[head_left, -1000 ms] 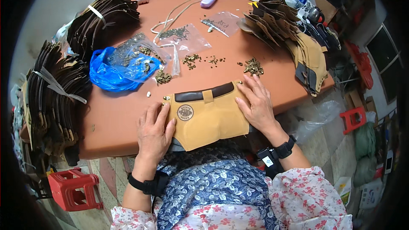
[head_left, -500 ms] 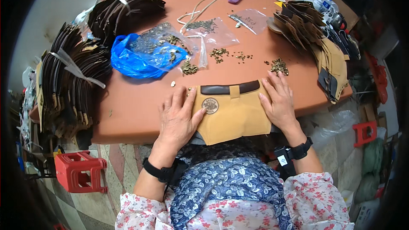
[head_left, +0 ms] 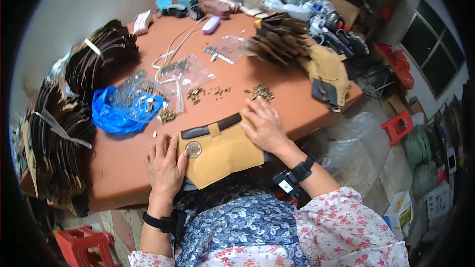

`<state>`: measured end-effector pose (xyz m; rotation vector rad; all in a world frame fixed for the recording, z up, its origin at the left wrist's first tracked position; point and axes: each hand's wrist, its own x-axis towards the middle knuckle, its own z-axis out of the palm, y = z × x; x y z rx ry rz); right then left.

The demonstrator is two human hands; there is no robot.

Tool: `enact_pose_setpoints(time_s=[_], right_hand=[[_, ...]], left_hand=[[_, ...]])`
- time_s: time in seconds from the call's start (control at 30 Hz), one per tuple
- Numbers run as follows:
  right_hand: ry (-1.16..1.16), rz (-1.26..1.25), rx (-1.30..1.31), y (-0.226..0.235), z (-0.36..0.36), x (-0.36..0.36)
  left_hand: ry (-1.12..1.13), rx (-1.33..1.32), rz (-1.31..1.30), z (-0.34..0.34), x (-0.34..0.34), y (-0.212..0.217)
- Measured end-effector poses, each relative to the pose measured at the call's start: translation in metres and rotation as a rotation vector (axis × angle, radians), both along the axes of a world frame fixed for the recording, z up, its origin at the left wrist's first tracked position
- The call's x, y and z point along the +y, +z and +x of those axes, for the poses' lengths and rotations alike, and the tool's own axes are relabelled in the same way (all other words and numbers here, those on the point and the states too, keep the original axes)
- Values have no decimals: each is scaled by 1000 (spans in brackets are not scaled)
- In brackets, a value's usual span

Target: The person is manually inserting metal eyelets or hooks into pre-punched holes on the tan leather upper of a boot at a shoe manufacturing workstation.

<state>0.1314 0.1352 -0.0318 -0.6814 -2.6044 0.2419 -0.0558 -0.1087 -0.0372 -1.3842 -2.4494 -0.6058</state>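
A tan leather-like panel (head_left: 225, 151) lies flat at the table's near edge, with a dark brown strip (head_left: 195, 133) along its far side, a small tan loop over that strip and a round dark emblem near its left side. My left hand (head_left: 166, 165) rests at the panel's left edge, fingers stretched out and the thumb on the panel. On the other side, my right hand (head_left: 267, 127) lies over the far right corner, fingers extended. Just beyond its fingertips sits a small heap of brass-coloured metal pieces (head_left: 261, 92).
Strapped stacks of dark pieces (head_left: 62, 138) line the left side. A blue plastic bag (head_left: 116, 118) and clear bags (head_left: 190, 71) of metal bits lie mid-table. More brown pieces (head_left: 279, 39) and tan panels (head_left: 329, 76) are at the right. Red stools (head_left: 84, 247) stand on the floor.
The view has swung to the right and tilted, so the table appears farther left and lower. Both hands stay on the panel, their hold much the same.
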Motion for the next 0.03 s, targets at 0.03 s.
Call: enact_pose_setpoints(time_s=[0.03], right_hand=[[0,19,6,2,0,0]], left_hand=[[18,23,-39,-2,1,-1]])
